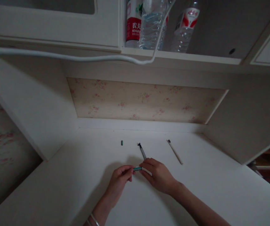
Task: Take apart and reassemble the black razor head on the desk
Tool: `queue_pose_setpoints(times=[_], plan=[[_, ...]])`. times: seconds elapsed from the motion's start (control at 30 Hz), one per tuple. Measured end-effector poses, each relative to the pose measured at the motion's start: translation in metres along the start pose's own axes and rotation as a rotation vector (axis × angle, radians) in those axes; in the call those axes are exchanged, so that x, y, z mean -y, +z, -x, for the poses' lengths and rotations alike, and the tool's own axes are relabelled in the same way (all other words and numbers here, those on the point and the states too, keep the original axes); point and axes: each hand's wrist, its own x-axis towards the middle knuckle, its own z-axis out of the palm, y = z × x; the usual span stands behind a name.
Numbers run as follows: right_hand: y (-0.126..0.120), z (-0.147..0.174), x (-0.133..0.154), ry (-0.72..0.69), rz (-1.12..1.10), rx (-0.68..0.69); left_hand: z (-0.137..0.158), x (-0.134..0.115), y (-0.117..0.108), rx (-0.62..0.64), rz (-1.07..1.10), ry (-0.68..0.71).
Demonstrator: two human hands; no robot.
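Note:
A small green-and-dark strip, which looks like a razor blade cartridge (137,169), is held level above the white desk between my two hands. The thumb and fingers of my left hand (120,178) pinch its left end. At its right end, my right hand (157,174) closes thumb and fingertips on it. Just beyond the right hand lies a grey stick with a black head, seemingly a razor handle (142,152), its lower end hidden by the fingers. A second small dark green cartridge (122,142) rests on the desk farther left.
A slim pale stick with a dark tip (175,152) lies at the right of the white desk (97,150). A white cable (78,58) crosses under the upper cabinet. Plastic bottles (152,28) stand on the open shelf. Side panels flank the desk.

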Motion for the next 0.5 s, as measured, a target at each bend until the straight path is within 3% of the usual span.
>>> queue_pose_setpoints(times=[0.37, 0.5], plan=[[0.0048, 0.0054, 0.0011, -0.096, 0.138, -0.077, 0.0006, 0.0010, 0.0014, 0.014, 0.058, -0.040], [0.0047, 0.0091, -0.0066, -0.051, 0.093, -0.133, -0.0017, 0.0014, 0.0008, 0.006, 0.091, -0.041]])
